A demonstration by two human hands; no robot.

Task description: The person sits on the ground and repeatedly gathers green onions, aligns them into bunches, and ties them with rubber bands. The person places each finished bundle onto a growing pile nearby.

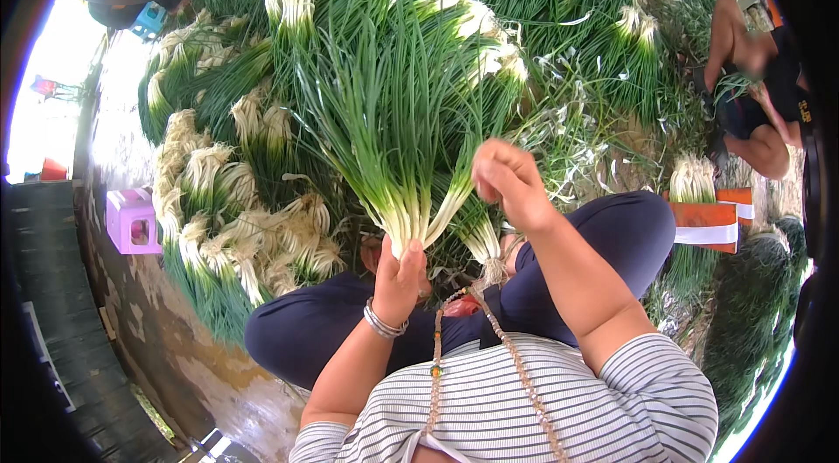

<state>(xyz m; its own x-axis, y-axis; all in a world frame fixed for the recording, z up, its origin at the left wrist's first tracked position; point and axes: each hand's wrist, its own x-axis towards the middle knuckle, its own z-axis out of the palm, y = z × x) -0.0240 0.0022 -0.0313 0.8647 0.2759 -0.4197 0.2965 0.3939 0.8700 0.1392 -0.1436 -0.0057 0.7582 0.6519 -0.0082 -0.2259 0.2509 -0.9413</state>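
Note:
My left hand [401, 273] grips a bunch of green onions [400, 201] around its white root ends, and the long green leaves fan out away from me. One white stalk of the bunch splays off to the right. Close to that stalk is my right hand [514, 184], its fingers curled; whether a leaf is pinched between them cannot be made out. Between my legs, below the right hand, lies another small bundle of green onions [484, 243] with its hairy roots towards me.
Large piles of green onions [229, 191] cover the floor ahead and left. Loose leaf trimmings [577, 141] lie front right. A purple plastic stool [134, 220] stands left, an orange stool [704, 220] right by more onions. Another person [754, 89] sits at the right.

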